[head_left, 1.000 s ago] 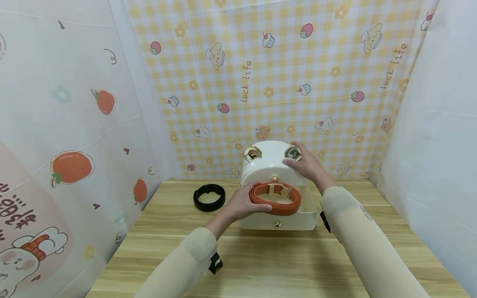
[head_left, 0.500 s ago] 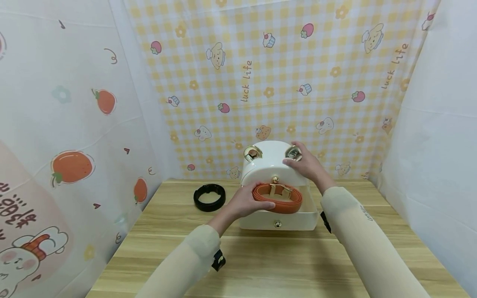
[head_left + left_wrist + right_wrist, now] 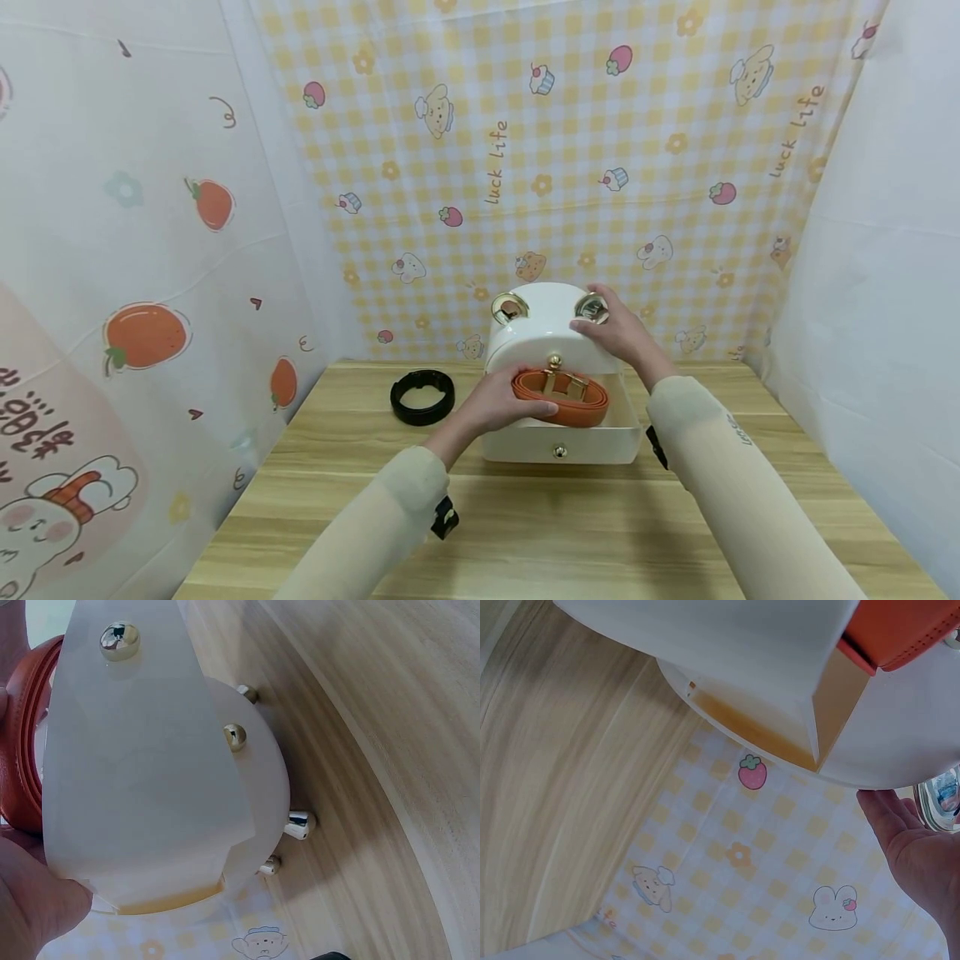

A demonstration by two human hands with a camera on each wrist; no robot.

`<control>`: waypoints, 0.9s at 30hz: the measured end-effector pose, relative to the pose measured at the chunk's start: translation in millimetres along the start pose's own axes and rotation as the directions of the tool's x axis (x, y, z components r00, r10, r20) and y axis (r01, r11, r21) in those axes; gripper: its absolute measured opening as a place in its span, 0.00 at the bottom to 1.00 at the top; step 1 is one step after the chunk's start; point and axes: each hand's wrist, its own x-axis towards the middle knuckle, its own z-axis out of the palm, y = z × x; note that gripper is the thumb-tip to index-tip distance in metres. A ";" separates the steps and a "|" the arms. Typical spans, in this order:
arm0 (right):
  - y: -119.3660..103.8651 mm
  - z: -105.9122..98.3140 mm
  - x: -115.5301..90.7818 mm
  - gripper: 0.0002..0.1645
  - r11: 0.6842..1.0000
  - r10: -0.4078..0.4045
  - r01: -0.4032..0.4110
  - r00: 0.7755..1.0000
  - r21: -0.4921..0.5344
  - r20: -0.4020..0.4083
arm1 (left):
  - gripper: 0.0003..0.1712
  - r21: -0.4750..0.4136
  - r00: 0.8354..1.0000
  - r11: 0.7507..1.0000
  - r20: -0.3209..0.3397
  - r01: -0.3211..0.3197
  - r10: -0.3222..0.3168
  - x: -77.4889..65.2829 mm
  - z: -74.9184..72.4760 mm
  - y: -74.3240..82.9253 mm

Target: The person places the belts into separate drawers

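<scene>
Both hands grip — left an orange belt, right a white box; pale wood table beneath, yellow-checked curtain behind.

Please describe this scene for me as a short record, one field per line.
Left hand: the left hand grips the orange belt
Right hand: the right hand holds the white box's upper right, around a gold-rimmed ornament
Orange belt: coiled, gold buckle, over the open drawer; contact with it unclear
White box: on the table, drawer pulled out
Black belt: coiled on the table, left of the box
Backdrop: yellow-checked cloth with cartoon prints
</scene>
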 end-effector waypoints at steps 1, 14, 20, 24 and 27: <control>0.0 0.0 0.1 0.47 1.000 0.000 0.000 1.000 0.000 0.000 | 0.38 -0.004 1.000 1.000 0.001 0.001 -0.001 0.0 0.0 0.4; -0.7 0.8 -0.6 0.47 1.000 0.005 -0.005 1.000 0.004 0.006 | 0.33 -0.009 0.999 1.000 0.027 -0.027 0.027 2.7 -0.3 0.0; -2.2 0.3 -1.2 0.47 1.000 0.006 -0.006 1.000 0.004 0.006 | 0.33 -0.024 0.998 0.999 0.051 -0.035 0.036 6.2 0.8 0.4; -2.6 0.1 -1.3 0.47 1.000 0.005 -0.005 1.000 0.002 0.007 | 0.31 -0.017 0.998 0.999 0.057 -0.039 0.040 8.0 0.7 1.9; -2.9 0.1 -1.7 0.47 1.000 0.009 -0.009 1.000 0.001 0.006 | 0.28 -0.016 0.997 0.999 0.065 -0.042 0.043 9.1 0.4 3.6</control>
